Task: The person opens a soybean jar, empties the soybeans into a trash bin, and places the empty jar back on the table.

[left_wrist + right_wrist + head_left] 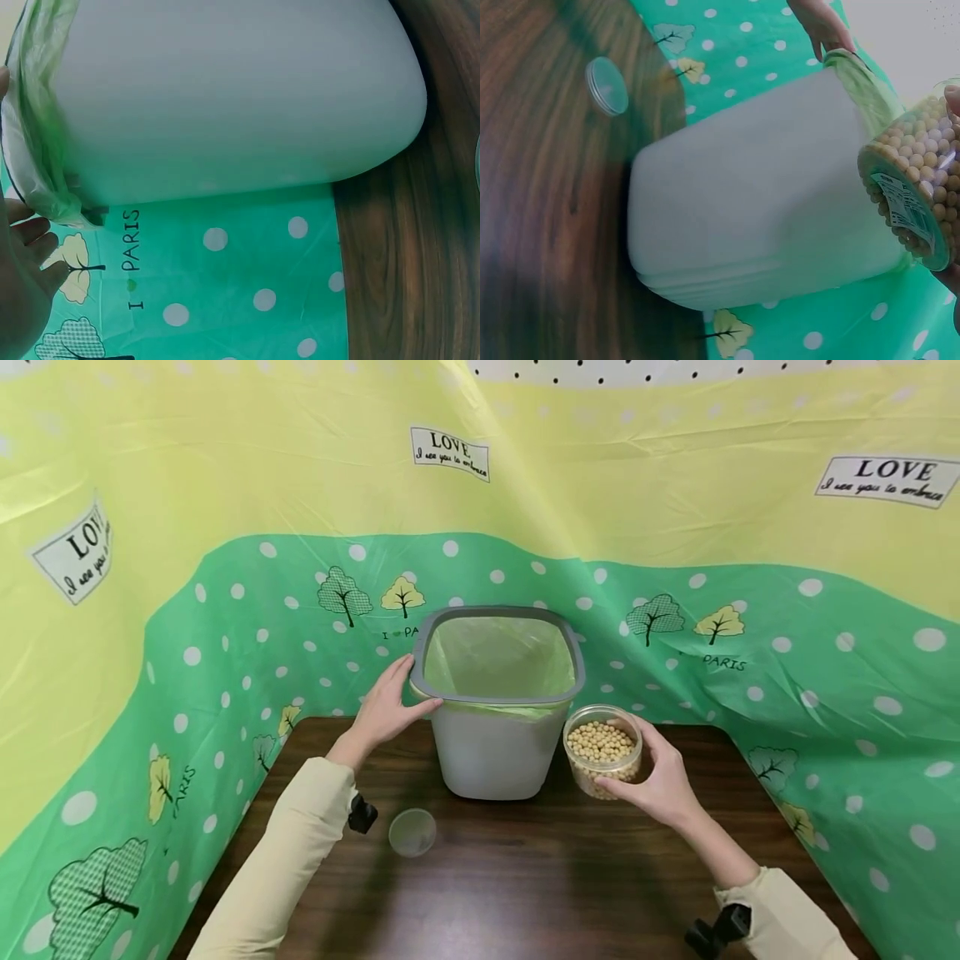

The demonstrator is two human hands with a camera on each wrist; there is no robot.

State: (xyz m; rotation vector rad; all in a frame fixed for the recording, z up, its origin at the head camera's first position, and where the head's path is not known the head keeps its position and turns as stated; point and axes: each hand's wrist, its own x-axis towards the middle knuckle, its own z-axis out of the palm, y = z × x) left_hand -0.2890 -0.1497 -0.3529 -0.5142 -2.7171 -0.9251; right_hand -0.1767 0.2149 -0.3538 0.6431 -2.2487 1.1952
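A light grey trash bin [491, 752] stands upright on the table, with a grey rim and a pale green liner bag [498, 656] inside. My left hand [386, 706] rests against the rim's front left corner, thumb along the front and fingers at the left side. Beside the bin's right side, my right hand [660, 777] grips a clear, lidless jar [603, 772] of soybeans [600, 742]. The jar tilts somewhat, and its labelled base shows in the right wrist view. A round clear lid [412, 832] lies on the table left of centre.
The dark wooden table [487, 893] meets a green and yellow printed cloth [675, 577] behind the bin and along both sides. Each forearm sleeve has a black wrist camera [362, 814] strapped on it.
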